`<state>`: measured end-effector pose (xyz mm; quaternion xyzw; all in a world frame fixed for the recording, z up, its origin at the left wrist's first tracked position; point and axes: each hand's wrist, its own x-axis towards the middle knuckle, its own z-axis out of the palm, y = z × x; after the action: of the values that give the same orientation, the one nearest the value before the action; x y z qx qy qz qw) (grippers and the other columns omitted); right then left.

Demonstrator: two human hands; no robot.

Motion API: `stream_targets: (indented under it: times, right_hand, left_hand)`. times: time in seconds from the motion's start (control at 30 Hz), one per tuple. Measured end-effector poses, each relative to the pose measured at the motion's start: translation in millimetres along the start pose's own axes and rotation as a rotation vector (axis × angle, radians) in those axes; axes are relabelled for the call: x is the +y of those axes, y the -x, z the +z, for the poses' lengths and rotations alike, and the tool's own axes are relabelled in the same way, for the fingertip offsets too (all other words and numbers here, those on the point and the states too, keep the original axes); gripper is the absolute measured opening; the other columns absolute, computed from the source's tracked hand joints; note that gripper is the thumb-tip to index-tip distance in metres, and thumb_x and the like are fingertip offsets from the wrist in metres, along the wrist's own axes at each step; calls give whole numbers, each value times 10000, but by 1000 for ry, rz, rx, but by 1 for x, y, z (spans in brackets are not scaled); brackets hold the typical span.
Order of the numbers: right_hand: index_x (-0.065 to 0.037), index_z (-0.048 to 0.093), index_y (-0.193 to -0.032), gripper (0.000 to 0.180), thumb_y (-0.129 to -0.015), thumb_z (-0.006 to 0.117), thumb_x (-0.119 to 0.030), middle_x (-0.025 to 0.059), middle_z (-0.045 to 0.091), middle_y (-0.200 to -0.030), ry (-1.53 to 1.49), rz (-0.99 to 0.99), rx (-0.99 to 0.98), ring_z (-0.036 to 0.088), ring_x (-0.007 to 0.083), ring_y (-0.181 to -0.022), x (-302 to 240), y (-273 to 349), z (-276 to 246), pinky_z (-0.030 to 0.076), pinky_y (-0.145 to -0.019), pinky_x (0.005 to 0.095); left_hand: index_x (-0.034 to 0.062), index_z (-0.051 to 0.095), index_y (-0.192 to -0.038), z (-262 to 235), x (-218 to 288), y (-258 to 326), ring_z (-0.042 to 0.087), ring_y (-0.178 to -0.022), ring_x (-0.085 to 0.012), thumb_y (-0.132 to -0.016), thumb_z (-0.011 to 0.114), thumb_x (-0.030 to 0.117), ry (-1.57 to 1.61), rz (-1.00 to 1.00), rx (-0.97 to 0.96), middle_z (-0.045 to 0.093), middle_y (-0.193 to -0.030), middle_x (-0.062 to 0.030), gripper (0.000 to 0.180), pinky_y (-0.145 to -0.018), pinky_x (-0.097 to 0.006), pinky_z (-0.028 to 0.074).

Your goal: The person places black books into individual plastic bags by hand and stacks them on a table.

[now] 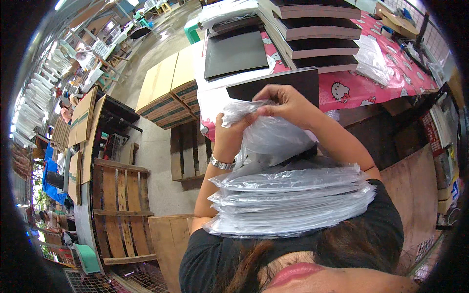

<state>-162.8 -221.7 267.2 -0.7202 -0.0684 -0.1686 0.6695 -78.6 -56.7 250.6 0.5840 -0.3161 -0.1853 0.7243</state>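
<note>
Both hands hold a clear plastic bag point(273, 139) by its mouth in front of me. My left hand point(228, 133), with a silver bracelet on the wrist, grips the bag's left edge. My right hand point(288, 103) pinches the crumpled top edge. A flat dark board point(288, 84) lies just beyond my hands at the edge of a table with a pink cartoon cloth point(376, 88). A thick stack of clear plastic bags point(293, 202) rests against my body below the held bag.
Stacks of dark-covered books point(317, 36) and a dark sheet point(235, 53) lie on the table. Taped cardboard boxes point(168, 93) stand to the left, with wooden pallets point(122, 210) on the concrete floor. A mesh crate point(420, 29) sits at the far right. People work at the far left.
</note>
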Motion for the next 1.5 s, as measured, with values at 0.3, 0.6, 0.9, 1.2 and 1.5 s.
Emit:
stream_targets:
  times: [0.3,0.6,0.9,1.2,1.5]
  right_hand:
    - [-25,600,-959,236,-745,694,-63,32,598,-870,489,-238,116,543,95,-821,-9,8,14,444,-722,248]
    - [-56,574,-1063,322,-762,677,-112,80,606,-953,627,-328,309,561,191,-928,-20,12,20,424,-836,319]
    - [-78,317,-1329,737,-724,722,-189,146,439,-1284,404,-324,469,463,229,-1152,-5,-2,-38,387,-936,360]
    - [-23,627,-900,260,-717,488,98,33,631,-847,64,-187,456,574,104,-793,-18,-5,-48,461,-737,238]
    - [36,597,-802,240,-733,679,-179,174,577,-660,798,-69,113,536,256,-577,-14,-17,5,438,-579,315]
  left_hand:
    - [-7,607,-970,21,12,-5,589,-737,-130,-746,713,117,302,-95,-70,636,-859,-43,277,-682,-245,466]
    - [-32,601,-934,11,5,-9,609,-764,-148,-753,684,60,238,-156,33,643,-871,-82,219,-694,-261,480]
    - [-9,621,-903,-4,1,-16,609,-701,-147,-761,679,92,150,-93,100,645,-833,-79,184,-654,-258,483]
    - [22,602,-908,-21,-13,-10,614,-755,-170,-854,597,245,392,-350,90,630,-829,-75,229,-671,-300,506]
    - [-11,480,-1139,10,1,-12,583,-945,-222,-839,447,600,469,-165,-128,586,-1049,-128,682,-841,-342,474]
